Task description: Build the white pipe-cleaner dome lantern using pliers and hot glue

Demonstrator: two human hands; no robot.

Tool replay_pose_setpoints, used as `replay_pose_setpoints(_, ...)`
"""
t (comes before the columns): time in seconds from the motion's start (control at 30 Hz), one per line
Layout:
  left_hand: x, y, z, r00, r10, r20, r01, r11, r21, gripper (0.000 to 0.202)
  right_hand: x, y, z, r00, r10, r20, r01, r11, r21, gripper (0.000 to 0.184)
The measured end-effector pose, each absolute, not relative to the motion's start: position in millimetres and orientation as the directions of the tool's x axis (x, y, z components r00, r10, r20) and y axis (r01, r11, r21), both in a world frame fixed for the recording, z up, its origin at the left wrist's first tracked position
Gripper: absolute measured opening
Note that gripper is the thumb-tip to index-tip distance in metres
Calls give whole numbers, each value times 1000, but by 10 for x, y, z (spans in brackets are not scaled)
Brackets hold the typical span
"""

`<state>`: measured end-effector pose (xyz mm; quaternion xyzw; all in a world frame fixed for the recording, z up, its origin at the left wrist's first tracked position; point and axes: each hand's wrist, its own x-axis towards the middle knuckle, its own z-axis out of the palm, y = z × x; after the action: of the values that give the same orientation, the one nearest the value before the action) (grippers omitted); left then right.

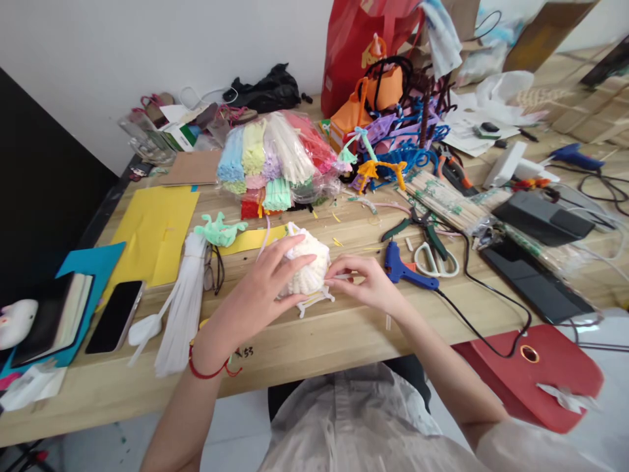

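A rounded, ribbed white fuzzy piece (310, 259), seemingly wound from pipe cleaners, stands at the middle of the table's front part. My left hand (265, 278) is closed round its left side, fingers over the top and thumb low at the front. My right hand (366, 282) pinches a thin white strip (341, 276) at the piece's right edge. Below the piece lies a small white frame with short legs (316, 299); whether the two are joined I cannot tell. A pale pink strip (265, 239) rises behind my left fingers.
Right of my hands lie a blue glue gun (410, 269), green-handled pliers (417, 229) and white-handled scissors (437, 260). Bundles of coloured pipe cleaners (275, 154) sit behind. White pipe cleaners (181, 308), a green fuzzy figure (220, 229) and a phone (115, 318) lie left.
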<state>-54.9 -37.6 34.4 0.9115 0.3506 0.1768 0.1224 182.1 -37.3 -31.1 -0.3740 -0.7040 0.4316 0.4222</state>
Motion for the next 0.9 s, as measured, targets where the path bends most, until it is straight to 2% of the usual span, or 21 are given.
replay_pose_setpoints(0.2,-550,-353,373,705,674,222,584,-729,357,54,1858,-315,-301,-293,915,276,255,353,-900,25)
replay_pose_setpoints(0.37,-562,-332,363,719,657,228,570,-744,347,53,1931,-277,-267,-329,881,339,274,433,-859,19)
replay_pose_setpoints(0.57,-558,-335,362,723,655,220,562,-743,363,56,1875,-265,-282,-310,821,480,324,566,-758,13)
replay_pose_setpoints(0.9,-566,-320,363,735,637,234,552,-762,338,55,1959,-207,-272,-327,775,540,329,630,-704,11)
